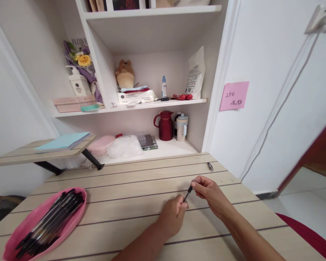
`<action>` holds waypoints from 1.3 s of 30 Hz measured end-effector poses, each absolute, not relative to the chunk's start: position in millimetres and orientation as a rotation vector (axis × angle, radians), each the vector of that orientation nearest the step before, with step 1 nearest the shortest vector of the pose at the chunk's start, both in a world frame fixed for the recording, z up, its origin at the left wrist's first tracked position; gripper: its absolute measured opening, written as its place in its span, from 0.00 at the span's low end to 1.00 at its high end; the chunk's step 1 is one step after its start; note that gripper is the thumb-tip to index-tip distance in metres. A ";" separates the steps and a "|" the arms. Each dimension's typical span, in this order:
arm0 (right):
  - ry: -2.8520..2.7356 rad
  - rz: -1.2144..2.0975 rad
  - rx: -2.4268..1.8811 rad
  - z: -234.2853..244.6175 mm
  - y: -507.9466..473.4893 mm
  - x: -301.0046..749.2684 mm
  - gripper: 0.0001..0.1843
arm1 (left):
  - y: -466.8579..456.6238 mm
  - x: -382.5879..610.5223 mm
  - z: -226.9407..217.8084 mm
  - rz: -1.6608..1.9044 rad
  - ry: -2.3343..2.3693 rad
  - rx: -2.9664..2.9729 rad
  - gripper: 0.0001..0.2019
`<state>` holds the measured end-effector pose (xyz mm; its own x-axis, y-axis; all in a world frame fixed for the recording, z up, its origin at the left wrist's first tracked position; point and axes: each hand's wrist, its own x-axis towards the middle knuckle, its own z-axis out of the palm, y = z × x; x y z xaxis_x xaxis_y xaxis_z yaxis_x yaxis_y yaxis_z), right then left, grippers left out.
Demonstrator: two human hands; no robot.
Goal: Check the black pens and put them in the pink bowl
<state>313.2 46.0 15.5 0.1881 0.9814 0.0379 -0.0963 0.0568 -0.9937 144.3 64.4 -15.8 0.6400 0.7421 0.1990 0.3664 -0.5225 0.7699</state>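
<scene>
A thin pen (187, 195) with a black end section and a greyish barrel slants between my two hands, just above the table. My left hand (174, 214) is closed around its lower part, hiding that end. At the upper, black end, the thumb and fingertips of my right hand (206, 189) are pinched together. My fingers cover the very tip there. Beyond my right hand lies a small dark and silvery piece (210, 166), perhaps a pen cap. A pink oval basket (83, 203) full of black and clear pens stands on the table to the left.
The wooden slatted table (130, 203) meets a white shelf unit (152, 105) at the back. A raised wooden stand (21, 154) holds blue paper (62, 140). A dark red jug (166, 127) and a speckled cup (182, 128) occupy the lower shelf. One pink note (234, 95) is on the wall.
</scene>
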 end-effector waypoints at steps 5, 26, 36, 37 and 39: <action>-1.048 1.141 -1.149 16.1 46.0 311.4 0.13 | 65.0 144.5 -16.9 0.690 0.843 2.152 0.11; -1.157 1.088 -1.138 14.4 46.4 314.9 0.13 | 67.4 144.6 -18.1 0.676 0.857 2.109 0.12; -1.190 0.224 -2.160 3.8 125.2 419.8 0.16 | 69.7 146.8 -23.7 0.634 0.933 1.824 0.13; -1.186 0.214 -2.181 1.2 129.5 423.6 0.16 | 70.1 147.1 -24.8 0.639 0.934 1.807 0.13; -1.185 0.207 -2.206 -4.2 134.5 425.1 0.13 | 71.0 147.6 -26.5 0.645 0.934 1.790 0.12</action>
<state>425.1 134.5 -4.2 0.5855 0.7972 0.1469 0.7005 -0.4064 -0.5867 147.6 71.0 -26.5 0.5633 0.8261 0.0152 0.3067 -0.2262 0.9246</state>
